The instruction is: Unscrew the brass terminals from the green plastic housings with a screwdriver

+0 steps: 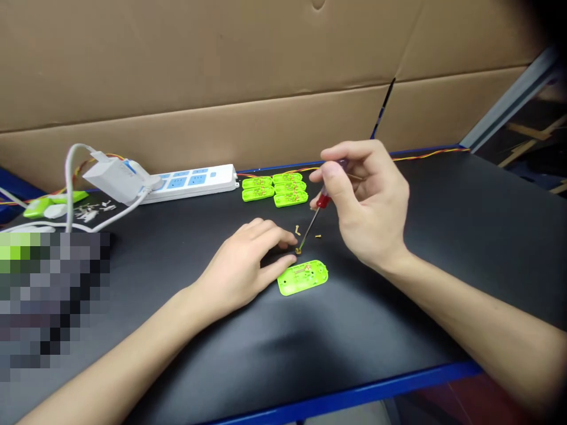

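Note:
A screwdriver (325,198) with a reddish transparent handle is held in my right hand (370,200), fingers wrapped round the handle. Its thin shaft slants down to the left, the tip at a small brass-coloured part (298,251) on the black tabletop. My left hand (241,262) rests on the table with thumb and forefinger apart, on the left side of that part. Close by the left thumb lies a bright green plastic shell (303,277), hollow side up, with small details inside. Two more small brass-coloured pieces, one longer (297,230) and one shorter (318,236), lie just beyond.
Several green shells with parts inside (290,199) stand in rows at the back. A white power strip (208,182) with a plugged-in adapter (113,179) and looping white cable is at back left. Small loose pieces (93,211) lie farther left. Brown cardboard (266,77) rises behind.

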`<state>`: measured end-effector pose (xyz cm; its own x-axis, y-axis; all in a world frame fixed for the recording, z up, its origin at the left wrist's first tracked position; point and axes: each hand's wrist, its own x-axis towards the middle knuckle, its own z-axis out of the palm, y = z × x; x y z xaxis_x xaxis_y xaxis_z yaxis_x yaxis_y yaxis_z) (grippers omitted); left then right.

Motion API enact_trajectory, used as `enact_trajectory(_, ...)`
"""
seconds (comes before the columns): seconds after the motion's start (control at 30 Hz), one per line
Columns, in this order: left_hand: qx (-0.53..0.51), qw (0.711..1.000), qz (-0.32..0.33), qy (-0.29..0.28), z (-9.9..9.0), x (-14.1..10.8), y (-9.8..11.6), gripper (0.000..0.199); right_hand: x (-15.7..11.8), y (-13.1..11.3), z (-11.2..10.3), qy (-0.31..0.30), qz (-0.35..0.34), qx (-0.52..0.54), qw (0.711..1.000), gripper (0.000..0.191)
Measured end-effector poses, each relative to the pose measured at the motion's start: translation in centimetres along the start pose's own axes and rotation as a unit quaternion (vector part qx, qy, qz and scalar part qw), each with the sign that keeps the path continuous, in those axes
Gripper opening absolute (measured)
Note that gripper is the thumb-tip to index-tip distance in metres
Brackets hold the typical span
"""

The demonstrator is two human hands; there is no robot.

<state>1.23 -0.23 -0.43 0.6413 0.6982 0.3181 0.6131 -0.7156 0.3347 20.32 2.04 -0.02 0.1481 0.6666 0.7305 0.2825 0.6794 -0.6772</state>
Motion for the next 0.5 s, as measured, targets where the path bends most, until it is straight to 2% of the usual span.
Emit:
enact_trajectory(0.27,-0.008,1.000,-0.004,-0.008,0.02,0.42,0.08,0.010,-0.10,-0.17,0.29,0.005,0.013,0.009,1.000,0.011)
enact_trajectory(0.5,0.040,0.999,-0.001,-0.021,-0.23,0.00,-0.80,0.022,0.47,0.70,-0.11,0.030,-0.009,0.001,1.000,0.011)
